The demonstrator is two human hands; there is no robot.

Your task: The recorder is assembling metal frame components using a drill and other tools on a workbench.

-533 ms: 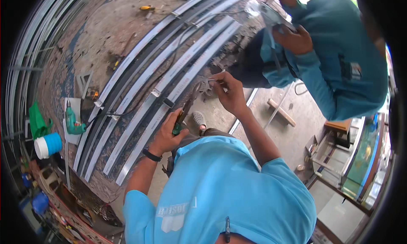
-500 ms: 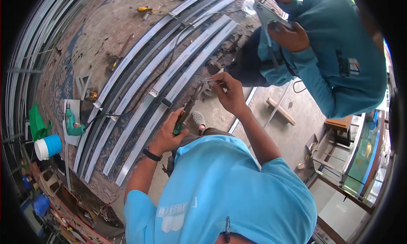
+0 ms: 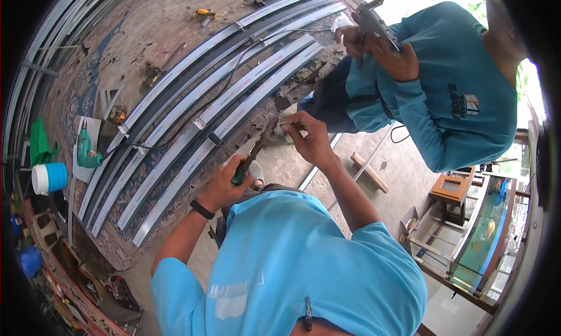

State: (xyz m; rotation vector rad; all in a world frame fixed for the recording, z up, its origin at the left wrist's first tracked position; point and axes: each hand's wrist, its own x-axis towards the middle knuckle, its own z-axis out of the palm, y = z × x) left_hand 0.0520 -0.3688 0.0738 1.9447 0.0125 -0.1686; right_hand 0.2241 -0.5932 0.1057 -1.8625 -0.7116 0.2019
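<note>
My left hand (image 3: 221, 187) is closed round the green handle of a long, dark metal hand tool (image 3: 257, 149). It looks like snips or pliers, but I cannot tell which. The tool's far end points up and right, close to my right fingertips. There my right hand (image 3: 308, 136) pinches a small pale piece (image 3: 283, 123), partly hidden by the fingers. Just left of both hands lie several long, film-covered metal profiles (image 3: 204, 127) on a patterned work surface. A small dark block (image 3: 215, 138) rests on the nearest profiles.
A co-worker (image 3: 438, 90) stands at the right, both hands on a grey metal object (image 3: 377, 21). A green drill (image 3: 86, 148) lies at the left, its cord crossing the profiles, beside a blue-and-white jug (image 3: 49, 178). A wooden block (image 3: 369, 172) lies on the floor.
My view has shifted, so the bench and profiles appear further left. Both hands keep their holds close together. The co-worker has turned the grey metal object and stands more upright.
</note>
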